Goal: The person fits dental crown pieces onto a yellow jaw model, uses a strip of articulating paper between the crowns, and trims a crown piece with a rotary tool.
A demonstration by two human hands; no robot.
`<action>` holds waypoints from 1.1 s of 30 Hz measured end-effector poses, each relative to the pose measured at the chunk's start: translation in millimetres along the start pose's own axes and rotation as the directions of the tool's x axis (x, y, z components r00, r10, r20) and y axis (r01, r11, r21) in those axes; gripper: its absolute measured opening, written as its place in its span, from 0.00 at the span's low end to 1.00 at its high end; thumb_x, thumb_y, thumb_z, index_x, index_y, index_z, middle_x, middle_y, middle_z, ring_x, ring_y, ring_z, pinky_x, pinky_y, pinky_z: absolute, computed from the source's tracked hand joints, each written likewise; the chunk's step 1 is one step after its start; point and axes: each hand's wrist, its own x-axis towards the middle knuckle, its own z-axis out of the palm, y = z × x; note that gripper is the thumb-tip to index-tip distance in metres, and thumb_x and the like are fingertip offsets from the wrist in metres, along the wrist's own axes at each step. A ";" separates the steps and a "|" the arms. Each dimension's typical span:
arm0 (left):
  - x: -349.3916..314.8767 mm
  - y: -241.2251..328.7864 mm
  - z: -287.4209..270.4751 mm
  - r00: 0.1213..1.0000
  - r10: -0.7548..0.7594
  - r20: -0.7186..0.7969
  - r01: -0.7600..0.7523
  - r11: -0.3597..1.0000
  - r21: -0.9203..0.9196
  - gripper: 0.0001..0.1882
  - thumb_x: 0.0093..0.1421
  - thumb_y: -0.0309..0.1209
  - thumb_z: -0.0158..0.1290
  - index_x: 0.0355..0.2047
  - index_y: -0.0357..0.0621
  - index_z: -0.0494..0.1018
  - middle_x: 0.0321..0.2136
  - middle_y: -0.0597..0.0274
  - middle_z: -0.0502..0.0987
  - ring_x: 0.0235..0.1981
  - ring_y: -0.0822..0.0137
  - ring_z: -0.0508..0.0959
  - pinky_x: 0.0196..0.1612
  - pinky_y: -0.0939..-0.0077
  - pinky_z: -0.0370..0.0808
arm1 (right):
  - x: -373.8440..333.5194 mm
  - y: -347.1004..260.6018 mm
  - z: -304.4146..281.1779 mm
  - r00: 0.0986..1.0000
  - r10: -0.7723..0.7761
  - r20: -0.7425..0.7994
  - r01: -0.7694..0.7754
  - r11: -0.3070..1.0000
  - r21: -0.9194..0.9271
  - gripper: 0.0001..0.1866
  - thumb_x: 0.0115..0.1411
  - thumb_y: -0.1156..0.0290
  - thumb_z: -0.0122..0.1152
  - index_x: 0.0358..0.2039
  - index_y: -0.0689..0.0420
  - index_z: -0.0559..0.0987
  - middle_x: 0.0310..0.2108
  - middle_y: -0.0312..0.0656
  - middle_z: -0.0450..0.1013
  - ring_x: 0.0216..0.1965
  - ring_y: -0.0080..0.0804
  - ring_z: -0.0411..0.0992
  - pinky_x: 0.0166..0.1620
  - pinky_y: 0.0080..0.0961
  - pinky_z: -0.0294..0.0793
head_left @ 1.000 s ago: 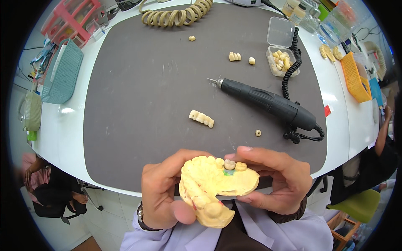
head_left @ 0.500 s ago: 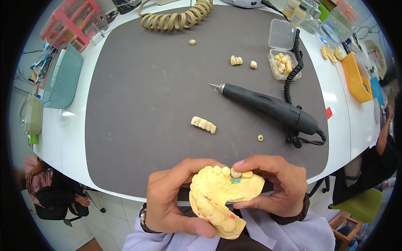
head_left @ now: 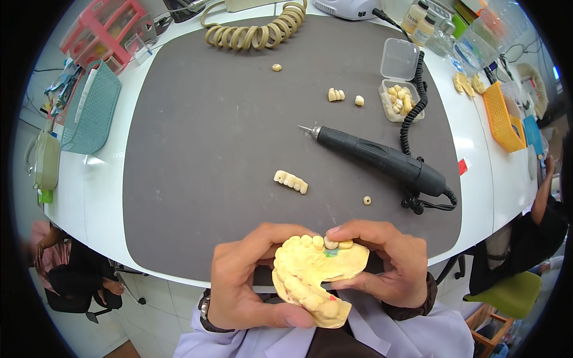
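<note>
Between my two hands, close to my body, is a yellow plaster dental model with a row of teeth along its arch. My left hand grips its left side, the thumb along the near edge. My right hand pinches the right end, thumb below, with a fingertip on a whitish crown set in the row. Green and blue colouring marks the plaster under that crown. Past the model, a bridge of several joined teeth and a single crown lie on the dark mat.
A black handpiece with a thin bur lies on the grey mat. Behind it stands an open clear box of teeth. More loose teeth lie farther back. A teal basket is left, an orange basket right.
The dental model has tipped slightly and shifted a little up in view, with both hands still on it. The whole view has moved slightly; the items on the mat stay put.
</note>
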 end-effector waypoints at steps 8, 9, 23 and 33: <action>2.5 10.5 13.8 0.978 -0.124 -0.167 0.135 0.989 0.058 0.49 0.36 0.63 0.66 0.42 0.25 0.71 0.32 0.53 0.80 0.34 0.68 0.82 0.39 0.77 0.78 | 2.3 3.2 0.8 0.996 -0.083 -0.013 0.084 0.996 0.017 0.28 0.48 0.73 0.75 0.47 0.68 0.72 0.42 0.54 0.77 0.44 0.41 0.79 0.47 0.30 0.79; 2.6 13.5 18.2 0.953 -0.186 -0.239 0.205 0.977 0.059 0.54 0.34 0.71 0.62 0.40 0.26 0.72 0.29 0.56 0.80 0.31 0.70 0.81 0.37 0.79 0.77 | 2.2 3.7 0.4 0.995 -0.099 0.007 0.099 0.995 0.018 0.27 0.48 0.73 0.75 0.47 0.67 0.72 0.42 0.54 0.77 0.44 0.42 0.79 0.46 0.31 0.80; 1.6 11.9 15.8 0.963 -0.159 -0.216 0.174 0.983 0.052 0.54 0.34 0.70 0.64 0.41 0.24 0.72 0.30 0.55 0.80 0.32 0.69 0.82 0.38 0.79 0.78 | 1.3 2.4 -0.3 0.997 -0.077 0.015 0.076 0.997 0.025 0.27 0.48 0.73 0.75 0.46 0.68 0.73 0.41 0.55 0.77 0.43 0.41 0.79 0.46 0.30 0.80; 1.1 14.1 13.2 0.967 -0.170 -0.190 0.187 0.980 0.073 0.54 0.34 0.69 0.64 0.41 0.25 0.73 0.31 0.55 0.80 0.33 0.69 0.82 0.39 0.79 0.78 | -0.4 1.0 1.6 0.999 -0.041 -0.023 0.041 0.999 0.019 0.27 0.49 0.73 0.75 0.46 0.70 0.74 0.42 0.54 0.78 0.43 0.38 0.79 0.47 0.27 0.79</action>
